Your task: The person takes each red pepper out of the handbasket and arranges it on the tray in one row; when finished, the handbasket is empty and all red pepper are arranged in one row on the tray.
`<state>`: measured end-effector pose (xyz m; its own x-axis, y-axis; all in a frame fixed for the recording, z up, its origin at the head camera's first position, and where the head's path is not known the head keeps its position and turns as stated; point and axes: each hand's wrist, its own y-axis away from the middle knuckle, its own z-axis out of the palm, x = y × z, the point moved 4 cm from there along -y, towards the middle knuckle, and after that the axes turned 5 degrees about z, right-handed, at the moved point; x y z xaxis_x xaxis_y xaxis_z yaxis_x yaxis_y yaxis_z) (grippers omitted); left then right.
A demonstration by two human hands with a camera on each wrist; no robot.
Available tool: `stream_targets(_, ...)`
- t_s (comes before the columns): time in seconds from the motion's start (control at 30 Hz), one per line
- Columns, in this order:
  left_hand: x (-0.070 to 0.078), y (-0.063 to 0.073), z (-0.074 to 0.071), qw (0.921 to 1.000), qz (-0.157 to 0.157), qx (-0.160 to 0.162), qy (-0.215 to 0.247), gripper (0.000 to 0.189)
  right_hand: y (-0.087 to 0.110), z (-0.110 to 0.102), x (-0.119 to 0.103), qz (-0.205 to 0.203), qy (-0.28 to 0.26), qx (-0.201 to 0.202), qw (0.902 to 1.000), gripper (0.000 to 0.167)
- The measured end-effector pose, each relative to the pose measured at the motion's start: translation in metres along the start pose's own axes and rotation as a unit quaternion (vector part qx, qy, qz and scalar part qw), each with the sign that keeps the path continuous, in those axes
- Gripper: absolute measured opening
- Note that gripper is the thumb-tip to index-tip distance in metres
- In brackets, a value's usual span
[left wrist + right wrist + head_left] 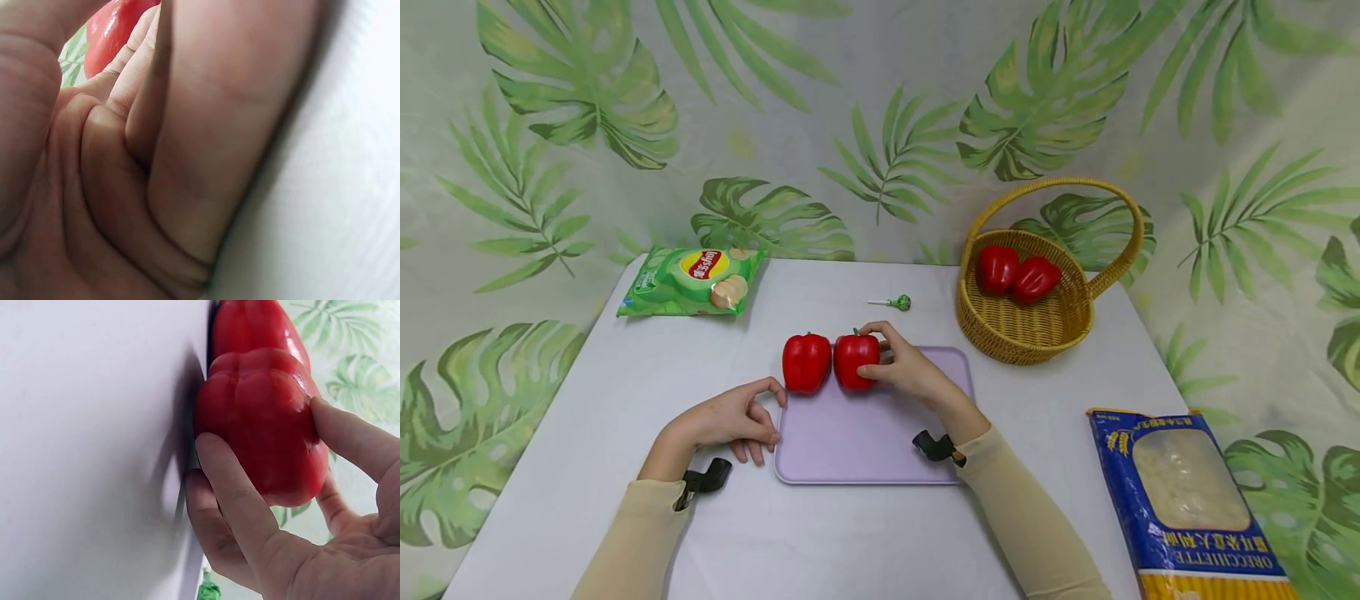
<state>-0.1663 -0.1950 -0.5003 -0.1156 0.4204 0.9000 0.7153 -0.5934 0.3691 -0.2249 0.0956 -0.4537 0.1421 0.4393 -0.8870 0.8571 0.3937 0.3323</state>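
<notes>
My right hand (912, 371) grips a red bell pepper (854, 363) at the far edge of the lilac tray (865, 442). In the right wrist view its fingers curve round the near end of that pepper (262, 425). Close beside it on the left stands another red bell pepper (807, 364), over the tray's far left corner. My left hand (726, 418) lies at the tray's left edge with loosely bent fingers, the index fingertip right by the left pepper. In the left wrist view the palm and fingers fill most of the picture, with part of a red pepper (112, 37) behind them.
At the back right stands a wicker basket (1026, 333) with two red bell peppers (1017, 273) inside. A lollipop (898, 302) lies behind the tray. A green bag of chips (696, 282) is at the back left, and a blue pasta bag (1187, 500) at the front right.
</notes>
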Motion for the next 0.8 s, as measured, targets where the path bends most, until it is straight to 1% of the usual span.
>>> stream_targets(0.23,-0.0003,-0.0001,-0.0001,1.0000,-0.003,0.000,0.000,0.051,0.0009,0.0052,-0.0017,0.008,0.019,0.008,0.9998,0.056)
stream_targets(0.53,0.0000,-0.0006,-0.0002,1.0000,-0.001,-0.003,0.001,0.050,-0.0010,0.0090,-0.0021,0.013,0.045,0.018,0.9987,0.063)
stream_targets(0.8,-0.0002,-0.0002,0.0010,1.0000,0.002,-0.003,0.008,0.049,0.0024,0.0083,-0.0044,0.013,0.054,0.013,0.9984,0.067)
